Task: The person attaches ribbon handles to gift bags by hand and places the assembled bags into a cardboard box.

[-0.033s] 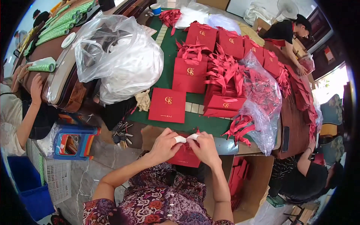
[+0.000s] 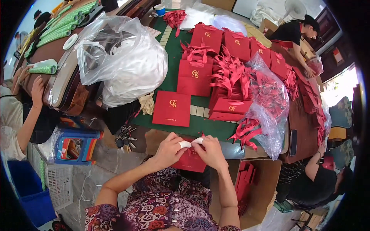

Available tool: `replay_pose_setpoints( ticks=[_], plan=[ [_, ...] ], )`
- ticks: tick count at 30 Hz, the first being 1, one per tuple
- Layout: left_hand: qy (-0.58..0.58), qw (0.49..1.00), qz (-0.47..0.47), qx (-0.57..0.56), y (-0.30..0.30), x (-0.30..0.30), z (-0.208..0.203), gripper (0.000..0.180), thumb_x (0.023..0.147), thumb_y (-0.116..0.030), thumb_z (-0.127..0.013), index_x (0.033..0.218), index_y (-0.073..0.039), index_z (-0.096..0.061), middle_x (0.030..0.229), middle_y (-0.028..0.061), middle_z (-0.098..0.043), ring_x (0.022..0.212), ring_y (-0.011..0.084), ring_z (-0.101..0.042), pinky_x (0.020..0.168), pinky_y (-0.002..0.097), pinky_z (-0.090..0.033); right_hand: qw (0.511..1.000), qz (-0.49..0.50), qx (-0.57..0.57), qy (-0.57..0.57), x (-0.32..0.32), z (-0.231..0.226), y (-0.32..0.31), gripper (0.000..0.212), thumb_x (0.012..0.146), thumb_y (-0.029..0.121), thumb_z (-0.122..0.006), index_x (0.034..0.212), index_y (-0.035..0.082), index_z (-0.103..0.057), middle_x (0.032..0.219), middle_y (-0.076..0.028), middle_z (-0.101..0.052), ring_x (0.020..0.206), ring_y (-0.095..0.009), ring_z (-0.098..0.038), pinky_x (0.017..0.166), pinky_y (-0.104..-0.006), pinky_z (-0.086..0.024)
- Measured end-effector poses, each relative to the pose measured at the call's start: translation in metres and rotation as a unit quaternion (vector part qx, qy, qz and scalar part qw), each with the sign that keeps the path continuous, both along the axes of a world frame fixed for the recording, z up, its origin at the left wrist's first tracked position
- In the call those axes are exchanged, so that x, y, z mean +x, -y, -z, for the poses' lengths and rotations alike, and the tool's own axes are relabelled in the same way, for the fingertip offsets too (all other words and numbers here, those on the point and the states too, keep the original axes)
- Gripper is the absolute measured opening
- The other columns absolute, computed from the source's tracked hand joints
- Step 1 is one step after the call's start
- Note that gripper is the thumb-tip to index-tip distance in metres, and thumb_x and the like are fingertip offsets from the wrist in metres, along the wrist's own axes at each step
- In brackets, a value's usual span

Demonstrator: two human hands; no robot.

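Observation:
At the near table edge my left hand (image 2: 169,148) and my right hand (image 2: 211,153) meet, thumbs and index fingers pinched close together. White wraps cover a finger on each. They are closed at the top of a red paper bag (image 2: 189,164), which shows below and between them. A short red ribbon end pokes out just beyond the fingers; their exact grip on it is hidden. Just beyond my hands another red bag (image 2: 171,109) lies flat on the green table mat (image 2: 150,124), its gold emblem facing up.
Stacked red bags with ribbons (image 2: 231,75) fill the table's middle, beside clear plastic (image 2: 271,111). At left stands a bulky plastic sack (image 2: 135,65). A cardboard box (image 2: 262,188) holds red bags by my right arm. Stacked stools (image 2: 77,146) stand left. Other people work on both sides.

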State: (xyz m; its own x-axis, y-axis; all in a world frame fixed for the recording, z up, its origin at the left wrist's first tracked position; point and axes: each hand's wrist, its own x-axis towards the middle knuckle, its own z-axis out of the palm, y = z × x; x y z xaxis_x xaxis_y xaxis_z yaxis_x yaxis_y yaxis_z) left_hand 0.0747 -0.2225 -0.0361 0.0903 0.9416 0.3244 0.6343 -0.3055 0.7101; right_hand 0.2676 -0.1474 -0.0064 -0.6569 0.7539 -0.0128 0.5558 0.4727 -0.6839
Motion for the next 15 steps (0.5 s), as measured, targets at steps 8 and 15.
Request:
replay_pose_setpoints(
  ticks=[8,15],
  plan=[
    [-0.093,0.985,0.098,0.105,0.0,-0.006,0.007,0.026,0.078,-0.004,-0.064,0.104,-0.002,-0.068,0.098,0.0066,-0.065,0.088,0.0247,-0.058,0.075,0.0345,-0.055,0.977,-0.019,-0.21,-0.005,0.001,0.0,-0.029,0.019,0.088,0.02,-0.069,0.096,0.005,-0.077,0.078,-0.007,-0.072,0.07,-0.017,-0.065,0.066,-0.0309,-0.05],
    [-0.096,0.986,0.109,0.077,-0.008,-0.004,0.01,0.021,0.082,-0.007,-0.065,0.102,-0.002,-0.066,0.097,0.0093,-0.065,0.092,0.0271,-0.059,0.08,0.0362,-0.054,0.937,0.105,-0.302,-0.143,0.004,0.052,-0.035,0.017,0.088,0.016,-0.074,0.091,-0.001,-0.075,0.074,-0.002,-0.071,0.068,-0.007,-0.062,0.061,-0.0251,-0.048]
  ],
)
